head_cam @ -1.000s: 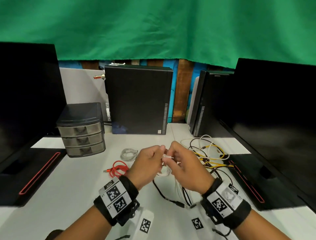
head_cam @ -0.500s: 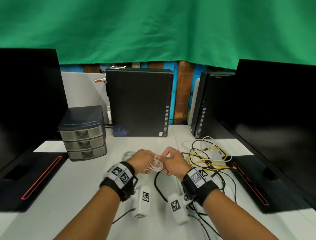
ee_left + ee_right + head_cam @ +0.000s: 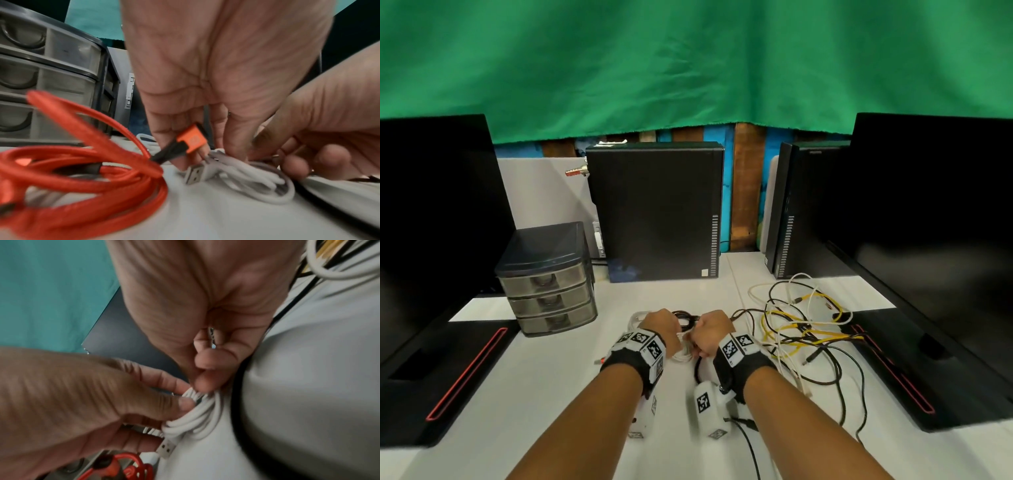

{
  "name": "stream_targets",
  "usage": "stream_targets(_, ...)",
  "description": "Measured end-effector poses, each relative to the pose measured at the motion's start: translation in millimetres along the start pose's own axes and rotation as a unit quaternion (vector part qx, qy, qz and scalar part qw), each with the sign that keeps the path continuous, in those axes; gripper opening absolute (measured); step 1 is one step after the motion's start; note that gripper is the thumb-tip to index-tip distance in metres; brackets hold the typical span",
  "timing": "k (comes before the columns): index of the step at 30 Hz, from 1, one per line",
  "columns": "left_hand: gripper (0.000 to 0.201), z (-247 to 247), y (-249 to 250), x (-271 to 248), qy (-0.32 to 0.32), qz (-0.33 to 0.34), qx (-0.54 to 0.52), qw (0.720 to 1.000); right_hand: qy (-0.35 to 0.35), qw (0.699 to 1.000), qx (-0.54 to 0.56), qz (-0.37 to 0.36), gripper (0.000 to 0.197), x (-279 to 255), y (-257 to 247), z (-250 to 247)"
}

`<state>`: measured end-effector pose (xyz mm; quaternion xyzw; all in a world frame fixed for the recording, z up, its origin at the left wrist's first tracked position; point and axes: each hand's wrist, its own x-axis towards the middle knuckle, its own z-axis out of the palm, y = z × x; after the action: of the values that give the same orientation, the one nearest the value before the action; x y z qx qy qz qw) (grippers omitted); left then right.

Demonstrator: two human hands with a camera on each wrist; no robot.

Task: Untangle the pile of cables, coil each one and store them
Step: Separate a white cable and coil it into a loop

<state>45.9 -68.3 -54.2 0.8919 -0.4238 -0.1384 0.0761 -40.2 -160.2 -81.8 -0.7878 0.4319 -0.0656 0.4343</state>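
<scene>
A white USB cable (image 3: 195, 421), wound into a small coil, lies on the white table (image 3: 551, 394) at the centre. My left hand (image 3: 661, 329) pinches its wraps between thumb and forefinger. My right hand (image 3: 710, 332) pinches the same coil from the other side, fingers curled. The coil's USB plug (image 3: 194, 176) sticks out towards me. A coiled red cable (image 3: 82, 170) with an orange connector (image 3: 191, 141) lies just left of the left hand (image 3: 205, 81). A tangled pile of yellow, white and black cables (image 3: 801, 329) sits to the right.
A small grey drawer unit (image 3: 548, 291) stands at the left, its drawers closed. A black cable (image 3: 685, 317) and another pale coil (image 3: 635, 317) lie just beyond my hands. Black computer cases (image 3: 654, 212) stand behind, and monitors flank both sides.
Both hands have come down from above the table and moved farther from me, bringing the white coil onto the surface beside the red cable.
</scene>
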Motion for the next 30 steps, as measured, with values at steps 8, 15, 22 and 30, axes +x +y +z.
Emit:
stream_targets(8,0.024,-0.9,-13.2,5.4,0.03,-0.02,-0.119,0.992,-0.029,0.999,0.018,0.004,0.023,-9.7,-1.9,-12.9)
stream_targets(15,0.027,-14.9,-23.4,0.7,0.073,0.024,-0.265,0.961,-0.012,0.996,0.091,-0.016,0.026,-32.1,-0.1,-48.3)
stream_targets(22,0.027,2.4,33.6,-68.9,-0.24,0.141,-0.117,0.953,-0.002,0.994,0.104,-0.043,0.025,-94.3,43.9,-90.3)
stream_targets(30,0.025,28.4,62.8,-96.0,-0.253,0.136,0.035,0.957,0.03,0.99,0.124,-0.066,0.024,-161.6,87.8,-129.7)
